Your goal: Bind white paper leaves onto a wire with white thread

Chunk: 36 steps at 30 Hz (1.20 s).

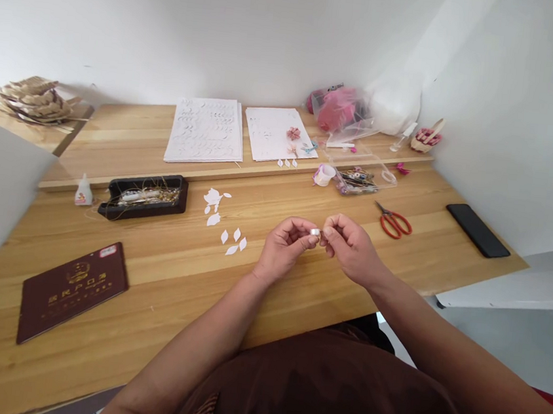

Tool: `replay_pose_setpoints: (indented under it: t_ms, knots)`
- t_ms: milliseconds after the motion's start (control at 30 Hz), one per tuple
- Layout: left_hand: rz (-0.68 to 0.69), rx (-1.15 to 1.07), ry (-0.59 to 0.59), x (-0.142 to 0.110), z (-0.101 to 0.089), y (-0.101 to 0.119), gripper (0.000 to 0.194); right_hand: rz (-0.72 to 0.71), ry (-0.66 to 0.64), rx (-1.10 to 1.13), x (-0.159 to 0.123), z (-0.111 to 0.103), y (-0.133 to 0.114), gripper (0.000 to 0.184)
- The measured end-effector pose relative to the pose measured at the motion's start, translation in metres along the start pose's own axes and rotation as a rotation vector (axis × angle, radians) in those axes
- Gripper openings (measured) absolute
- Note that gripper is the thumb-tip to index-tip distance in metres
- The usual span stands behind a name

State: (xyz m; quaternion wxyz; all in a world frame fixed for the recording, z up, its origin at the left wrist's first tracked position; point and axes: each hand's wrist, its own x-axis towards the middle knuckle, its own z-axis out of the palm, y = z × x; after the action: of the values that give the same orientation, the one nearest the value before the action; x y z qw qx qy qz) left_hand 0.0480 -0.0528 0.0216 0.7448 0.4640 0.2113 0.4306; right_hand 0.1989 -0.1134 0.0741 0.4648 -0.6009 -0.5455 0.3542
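Note:
Over the wooden desk, my left hand (285, 244) pinches a small shiny whitish piece (314, 233) between thumb and fingers. Its exact kind is too small to tell. My right hand (350, 246) is closed in a pinch right beside it, fingertips nearly meeting those of the left; what they grip, if anything, is hidden. Left of my hands lie several white leaf-shaped paper cutouts (232, 250), with more white cutouts (212, 196) behind them. To the right, red-handled scissors (396, 225) rest with their blades pointing away from me.
A black tray (179, 197) of small parts, a glue bottle (83, 192) and a maroon booklet (72, 291) lie left. On the raised back shelf are paper sheets (205, 130) and pink flowers (293, 133). A clear box (358, 179), white roll (324, 174) and black phone (478, 229) are right.

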Motion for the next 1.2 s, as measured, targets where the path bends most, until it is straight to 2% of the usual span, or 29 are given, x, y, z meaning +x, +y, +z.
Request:
replay_pose_setpoints:
  t_ms: [267,467,633,767,967,1200]
  knots:
    - [-0.197,-0.168,0.011,-0.002,0.002,0.002,0.051,-0.081,0.039,-0.178,-0.004,0.000,-0.002,0.016]
    - [-0.260,-0.228,0.057,-0.002,0.000,0.002,0.051,-0.213,0.009,-0.292,-0.007,0.004,-0.007,0.011]
    - [-0.296,-0.308,0.095,0.000,0.000,0.001,0.052,-0.189,0.050,-0.299,-0.007,0.003,-0.005,0.011]
    - [-0.298,-0.362,0.123,0.000,0.000,0.001,0.047,-0.120,0.070,-0.221,-0.004,0.001,0.001,0.015]
    - [-0.324,-0.457,0.121,-0.002,0.001,0.006,0.028,0.031,0.070,0.070,0.001,0.000,0.006,0.026]
    - [-0.340,-0.497,0.141,-0.003,0.003,0.010,0.019,0.057,0.055,0.185,0.000,0.005,0.002,0.035]
